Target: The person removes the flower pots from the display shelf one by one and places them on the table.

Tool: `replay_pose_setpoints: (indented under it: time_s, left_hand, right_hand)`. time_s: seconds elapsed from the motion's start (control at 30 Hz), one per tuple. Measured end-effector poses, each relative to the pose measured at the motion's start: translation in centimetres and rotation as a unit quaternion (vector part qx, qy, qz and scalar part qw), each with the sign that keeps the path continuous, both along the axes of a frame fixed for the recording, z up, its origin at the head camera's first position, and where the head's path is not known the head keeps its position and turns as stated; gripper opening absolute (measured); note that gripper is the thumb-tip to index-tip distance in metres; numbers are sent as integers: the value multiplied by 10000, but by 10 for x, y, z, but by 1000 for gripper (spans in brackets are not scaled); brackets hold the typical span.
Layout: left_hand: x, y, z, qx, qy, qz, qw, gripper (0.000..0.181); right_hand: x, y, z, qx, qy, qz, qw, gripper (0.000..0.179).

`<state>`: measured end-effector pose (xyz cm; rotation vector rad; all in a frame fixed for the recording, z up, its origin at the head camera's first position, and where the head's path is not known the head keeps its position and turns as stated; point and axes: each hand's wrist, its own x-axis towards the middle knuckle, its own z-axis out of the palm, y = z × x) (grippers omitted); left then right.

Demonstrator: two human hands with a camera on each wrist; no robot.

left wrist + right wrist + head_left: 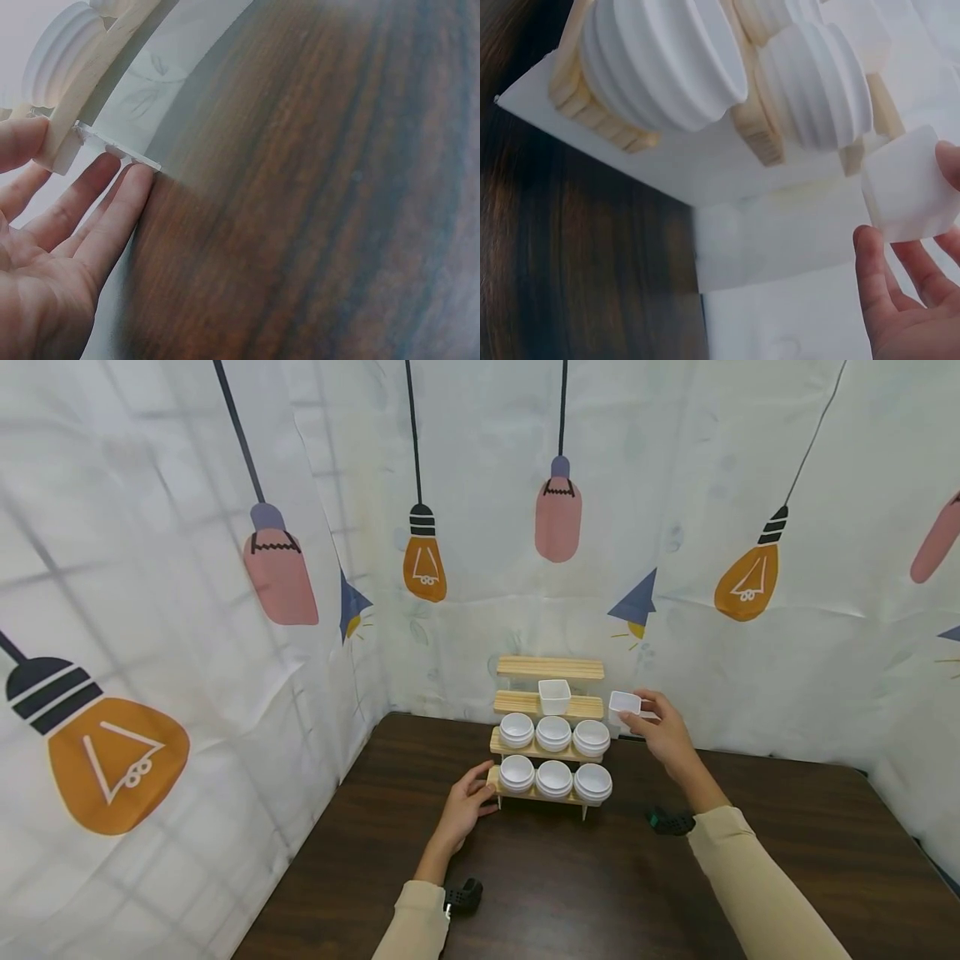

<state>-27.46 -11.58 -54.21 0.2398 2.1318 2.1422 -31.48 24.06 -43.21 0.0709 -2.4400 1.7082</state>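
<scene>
A tiered stand with light wooden shelves (550, 667) and clear side supports stands at the back of the table. My left hand (462, 810) grips the left end of its lowest shelf; in the left wrist view the thumb and fingers meet around the wood (64, 154). To the right of the upper shelves, my right hand (666, 731) holds a small square white bowl (623, 703) by its right side. Another square white bowl (554, 696) sits mid-shelf on the second tier from the top. Round ribbed white bowls (553, 777) fill both lower shelves, three on each.
Under the stand is a dark wood-grain table (555, 877). A pale curtain (480, 602) printed with lamps hangs close behind the stand and along the left side. Black bands (463, 896) are on both wrists.
</scene>
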Motion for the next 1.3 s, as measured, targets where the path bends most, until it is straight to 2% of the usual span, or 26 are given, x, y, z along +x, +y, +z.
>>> replay_pose_setpoints:
  time_s: [0.27, 0.8, 0.9, 1.17, 1.3]
  left_hand:
    - [-1, 1, 1, 15, 4, -8, 10000, 50]
    - [-2, 2, -1, 3, 4, -33, 10000, 48]
    - [-2, 1, -1, -15, -9, -35, 10000, 49]
    - [1, 1, 2, -33, -51, -23, 10000, 51]
    - [3, 0, 4, -30, -44, 2, 10000, 52]
  right_hand:
    - [4, 12, -13, 1, 98, 33, 9999, 61]
    - [12, 32, -38, 345, -262, -192, 9989, 67]
    - [13, 35, -45, 444, -333, -186, 9983, 67]
    - [15, 42, -59, 313, -390, -58, 9987, 67]
    - [16, 44, -66, 448, -504, -92, 9977, 68]
